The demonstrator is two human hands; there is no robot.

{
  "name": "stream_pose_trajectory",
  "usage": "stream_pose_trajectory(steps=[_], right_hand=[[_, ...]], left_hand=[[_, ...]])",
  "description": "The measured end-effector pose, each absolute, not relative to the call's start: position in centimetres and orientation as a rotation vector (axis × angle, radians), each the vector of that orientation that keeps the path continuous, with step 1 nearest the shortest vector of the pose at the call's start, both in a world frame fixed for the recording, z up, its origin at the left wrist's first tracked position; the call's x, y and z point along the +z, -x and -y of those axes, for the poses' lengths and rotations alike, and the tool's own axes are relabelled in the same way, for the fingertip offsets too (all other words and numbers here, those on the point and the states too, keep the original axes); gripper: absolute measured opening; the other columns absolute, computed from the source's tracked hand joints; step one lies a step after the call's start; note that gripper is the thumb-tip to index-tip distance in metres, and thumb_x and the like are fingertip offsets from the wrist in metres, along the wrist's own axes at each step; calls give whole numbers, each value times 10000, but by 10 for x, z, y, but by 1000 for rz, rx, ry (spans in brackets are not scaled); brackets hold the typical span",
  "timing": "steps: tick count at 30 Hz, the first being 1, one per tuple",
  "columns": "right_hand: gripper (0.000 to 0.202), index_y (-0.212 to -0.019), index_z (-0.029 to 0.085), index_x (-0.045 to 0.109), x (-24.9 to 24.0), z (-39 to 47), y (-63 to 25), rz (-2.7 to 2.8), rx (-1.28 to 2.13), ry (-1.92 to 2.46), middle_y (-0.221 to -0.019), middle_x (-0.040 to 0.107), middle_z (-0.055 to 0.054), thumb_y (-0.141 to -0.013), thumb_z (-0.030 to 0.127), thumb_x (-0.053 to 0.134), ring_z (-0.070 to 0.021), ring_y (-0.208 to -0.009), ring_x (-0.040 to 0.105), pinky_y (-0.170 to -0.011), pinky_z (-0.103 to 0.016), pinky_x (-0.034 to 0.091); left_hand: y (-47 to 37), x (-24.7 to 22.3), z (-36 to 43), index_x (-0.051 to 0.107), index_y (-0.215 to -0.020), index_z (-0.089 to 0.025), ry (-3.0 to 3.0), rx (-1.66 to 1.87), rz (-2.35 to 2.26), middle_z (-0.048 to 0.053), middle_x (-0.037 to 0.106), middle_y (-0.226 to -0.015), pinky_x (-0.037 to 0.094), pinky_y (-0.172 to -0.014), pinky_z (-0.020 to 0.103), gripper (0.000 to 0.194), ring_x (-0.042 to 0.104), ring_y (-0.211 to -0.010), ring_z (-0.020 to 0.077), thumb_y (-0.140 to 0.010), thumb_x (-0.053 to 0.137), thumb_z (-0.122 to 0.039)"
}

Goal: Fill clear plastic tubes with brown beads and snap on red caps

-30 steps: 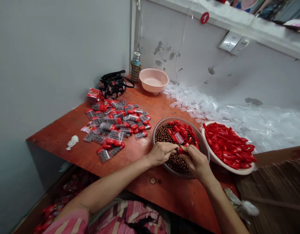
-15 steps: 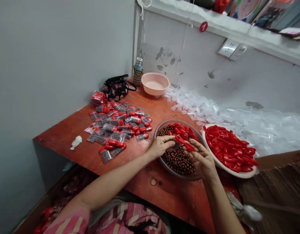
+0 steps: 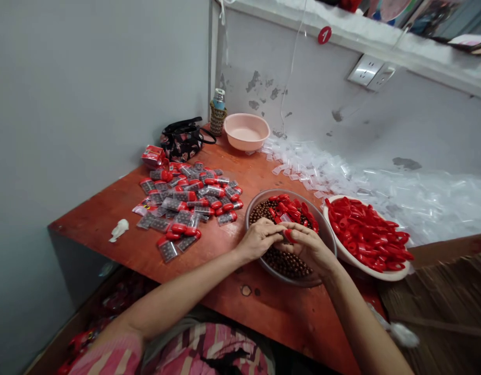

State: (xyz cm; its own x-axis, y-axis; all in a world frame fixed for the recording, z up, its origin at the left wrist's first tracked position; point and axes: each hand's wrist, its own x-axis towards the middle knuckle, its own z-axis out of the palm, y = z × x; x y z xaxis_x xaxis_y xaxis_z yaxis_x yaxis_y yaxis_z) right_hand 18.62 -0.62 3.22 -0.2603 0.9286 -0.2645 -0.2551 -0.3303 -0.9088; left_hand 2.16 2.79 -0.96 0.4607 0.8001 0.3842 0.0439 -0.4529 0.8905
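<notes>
Over a grey basin (image 3: 251, 213) of brown beads (image 3: 289, 264) and red plastic pieces (image 3: 281, 205), my two hands meet. My left hand (image 3: 261, 238) pinches a small clear case, mostly covered by the fingers. The fingers of my right hand (image 3: 308, 247) close round its red cap (image 3: 289, 236). How full the case is cannot be made out. To the right stands a white basin (image 3: 392, 275) heaped with red caps (image 3: 367, 234). Filled clear cases with red ends (image 3: 186, 195) lie in a pile on the left.
Clear empty cases (image 3: 330, 169) are heaped along the wall. A pink basin (image 3: 246, 131), a flowered bag (image 3: 181, 141) and a bottle in a woven holder (image 3: 218, 114) stand at the back. Crumpled tissue (image 3: 119, 229) lies left; cardboard (image 3: 443, 297) is at lower right.
My hands have come together, and the red cap now sits at the case between them. The long red piece seen earlier in my right hand no longer shows there. The view has shifted slightly.
</notes>
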Motion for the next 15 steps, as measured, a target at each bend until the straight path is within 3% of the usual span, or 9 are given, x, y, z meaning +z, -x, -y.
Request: stream_pose_trajectory(steps=[6,11,15], right_hand=[[233,-854,186,664,21,4,-175,777,1662,1029,-811,679,-20,-629,214,717,-166,-771,619,-817,-428,487],[305,-1006,232,621,34,-3,-179,976,1486,1153,-1009,645,-33,-727,355,639,-175,-891,605,-753,-359,520],[373,-1053,225,576,36,-20,-206,1357,973,1467,-1063,623,-45,-748,440,573,-190,-916,596,-720,-324,513]], left_hand=[[-20,-11,-29,675,-984,-229,-1818,1144,-730,32,665,-877,424,-846,286,231,531,-881,159,-796,550,-181],[-26,-4,-28,654,-1016,-194,-1633,1220,-725,50,661,-1001,417,-912,301,255,569,-961,168,-785,548,-179],[-12,0,-41,608,-1092,-170,-1406,1343,-757,55,636,-1101,428,-929,307,309,578,-1015,178,-800,514,-204]])
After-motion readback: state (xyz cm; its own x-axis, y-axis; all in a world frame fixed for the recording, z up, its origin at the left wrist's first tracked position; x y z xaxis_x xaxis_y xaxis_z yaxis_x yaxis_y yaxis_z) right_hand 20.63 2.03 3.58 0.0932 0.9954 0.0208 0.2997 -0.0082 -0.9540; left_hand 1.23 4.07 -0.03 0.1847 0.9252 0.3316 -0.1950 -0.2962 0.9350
